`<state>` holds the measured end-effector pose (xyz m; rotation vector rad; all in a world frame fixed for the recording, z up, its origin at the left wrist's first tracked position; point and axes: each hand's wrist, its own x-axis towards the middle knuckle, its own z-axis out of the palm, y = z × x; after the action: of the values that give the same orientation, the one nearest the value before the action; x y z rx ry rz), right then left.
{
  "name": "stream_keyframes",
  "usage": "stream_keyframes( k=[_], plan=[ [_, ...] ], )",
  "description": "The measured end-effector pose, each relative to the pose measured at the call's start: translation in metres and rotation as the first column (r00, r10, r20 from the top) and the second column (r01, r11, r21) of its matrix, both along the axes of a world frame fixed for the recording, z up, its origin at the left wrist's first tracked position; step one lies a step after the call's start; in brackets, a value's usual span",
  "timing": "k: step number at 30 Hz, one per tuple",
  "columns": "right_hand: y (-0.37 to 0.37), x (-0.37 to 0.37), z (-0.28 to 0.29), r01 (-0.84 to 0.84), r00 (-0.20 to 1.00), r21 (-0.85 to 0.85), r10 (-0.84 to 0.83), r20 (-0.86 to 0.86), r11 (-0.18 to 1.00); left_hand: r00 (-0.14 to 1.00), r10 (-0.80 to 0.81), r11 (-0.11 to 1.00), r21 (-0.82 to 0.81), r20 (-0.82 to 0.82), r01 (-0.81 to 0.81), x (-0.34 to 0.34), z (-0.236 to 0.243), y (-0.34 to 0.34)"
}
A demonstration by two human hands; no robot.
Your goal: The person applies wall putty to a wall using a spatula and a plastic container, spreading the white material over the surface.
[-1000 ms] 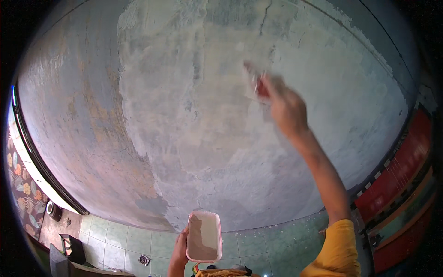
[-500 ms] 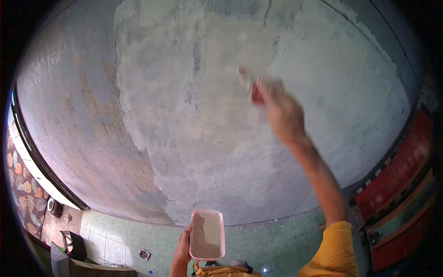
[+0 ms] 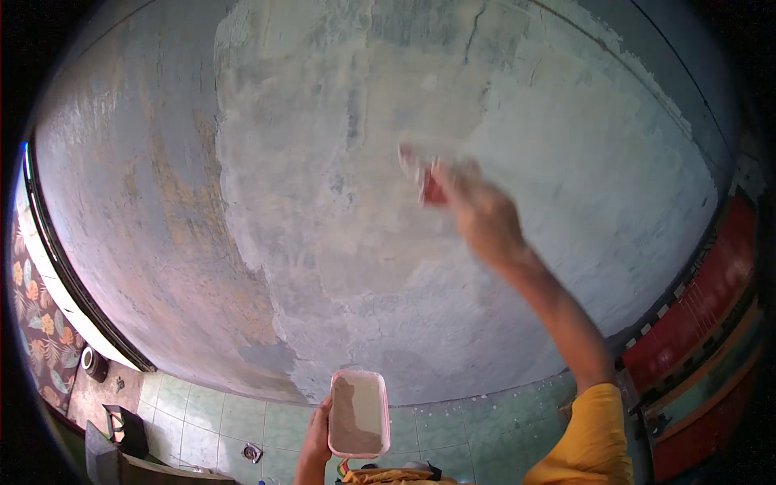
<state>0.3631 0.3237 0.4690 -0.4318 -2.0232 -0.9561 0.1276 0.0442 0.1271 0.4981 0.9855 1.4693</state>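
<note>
My right hand, somewhat blurred, is raised against the wall, its fingers closed round a red putty scraper. Pale filler smears the scraper, and its edge is at the wall's surface. Lower down, my left hand grips the side of a pink-rimmed rectangular tub. Inside the tub lies creamy filler. A wide pale coat covers the middle and right of the wall, while the left part shows bare grey and tan patches.
Green floor tiles run along the wall's foot, with a small ashtray-like object on them. A black bag and a dark round container stand at the left. Red wooden furniture borders the right side.
My right hand and the scraper have moved down and a little left across the wall. The tub in my left hand has shifted slightly left in view.
</note>
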Motion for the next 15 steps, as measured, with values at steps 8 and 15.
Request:
stream_keyframes(
  k=[8, 15],
  plan=[
    [0.044, -0.017, 0.035, 0.222, 0.975, 0.185, -0.222, -0.022, 0.957, 0.999, -0.050, 0.997, 0.067, 0.007, 0.050, 0.004, -0.004, 0.014],
    [0.010, -0.004, -0.019, 0.086, 0.995, 0.074, -0.089, 0.038, 0.994, 1.000, -0.001, 0.992, 0.128, -0.023, 0.003, 0.002, -0.004, -0.004]
  ],
)
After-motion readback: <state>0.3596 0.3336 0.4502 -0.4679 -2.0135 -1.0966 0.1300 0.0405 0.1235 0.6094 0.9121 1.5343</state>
